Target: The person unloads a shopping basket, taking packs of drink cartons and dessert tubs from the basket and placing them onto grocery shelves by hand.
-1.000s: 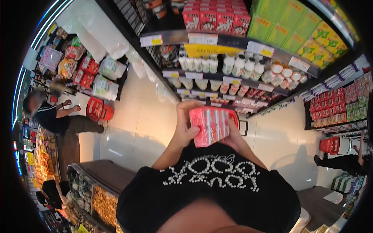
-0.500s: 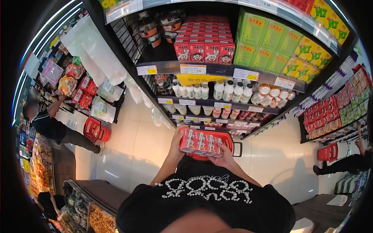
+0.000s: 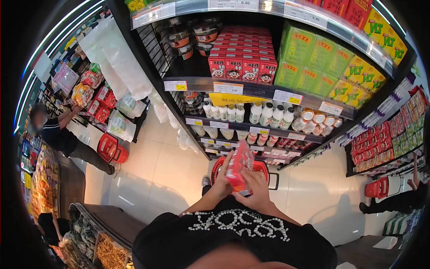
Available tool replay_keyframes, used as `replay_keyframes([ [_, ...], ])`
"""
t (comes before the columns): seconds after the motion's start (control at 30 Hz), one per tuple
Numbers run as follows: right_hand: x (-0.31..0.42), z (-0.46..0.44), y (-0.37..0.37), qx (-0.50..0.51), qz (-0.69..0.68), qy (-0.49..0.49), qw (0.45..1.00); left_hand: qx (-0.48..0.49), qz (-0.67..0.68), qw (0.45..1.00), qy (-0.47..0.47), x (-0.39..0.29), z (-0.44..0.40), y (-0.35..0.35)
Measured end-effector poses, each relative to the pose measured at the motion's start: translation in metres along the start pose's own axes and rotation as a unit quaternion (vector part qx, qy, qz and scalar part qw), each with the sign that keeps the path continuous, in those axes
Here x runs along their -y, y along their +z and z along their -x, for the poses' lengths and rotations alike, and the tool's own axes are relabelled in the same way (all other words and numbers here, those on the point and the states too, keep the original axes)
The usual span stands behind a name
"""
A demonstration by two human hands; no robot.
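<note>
Shiny shop floor [image 3: 304, 188] spreads around. The left hand [image 3: 222, 181] curls round one side of a tipped red pack [image 3: 240, 166]. The right hand [image 3: 256, 187] is half closed on the other side, maybe to stop it slipping. Below is a red basket [image 3: 260, 167]. Farther off, red boxes [image 3: 242, 67] sit in neat rows, likely to fit the shelf [image 3: 264, 92].

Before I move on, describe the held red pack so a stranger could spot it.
Find the tall black shelving, then the red basket at its foot. Above that basket, the left hand and right hand grip the red pack, tilted, unlike the shelved red cartons.
</note>
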State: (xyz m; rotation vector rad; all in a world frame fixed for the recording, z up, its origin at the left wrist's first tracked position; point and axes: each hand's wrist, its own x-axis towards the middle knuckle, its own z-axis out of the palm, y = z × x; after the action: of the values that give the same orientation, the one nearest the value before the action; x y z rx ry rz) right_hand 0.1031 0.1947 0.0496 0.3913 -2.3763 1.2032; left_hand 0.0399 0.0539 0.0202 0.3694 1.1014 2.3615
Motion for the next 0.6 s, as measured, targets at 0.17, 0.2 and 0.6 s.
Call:
replay_keyframes([
  [0.17, -0.018, 0.0, -0.005, -0.001, 0.069, -0.097, 0.993, 0.038, 0.194, 0.979, -0.051, -0.009, -0.005, -0.013],
  [0.2, -0.024, 0.0, -0.003, -0.028, 0.085, -0.096, 0.991, 0.027, 0.188, 0.98, -0.061, -0.011, -0.005, -0.014],
  [0.6, -0.085, 0.03, 0.019, -0.11, -0.401, 0.443, 0.794, -0.113, -0.203, 0.968, -0.09, -0.013, -0.001, -0.084],
])
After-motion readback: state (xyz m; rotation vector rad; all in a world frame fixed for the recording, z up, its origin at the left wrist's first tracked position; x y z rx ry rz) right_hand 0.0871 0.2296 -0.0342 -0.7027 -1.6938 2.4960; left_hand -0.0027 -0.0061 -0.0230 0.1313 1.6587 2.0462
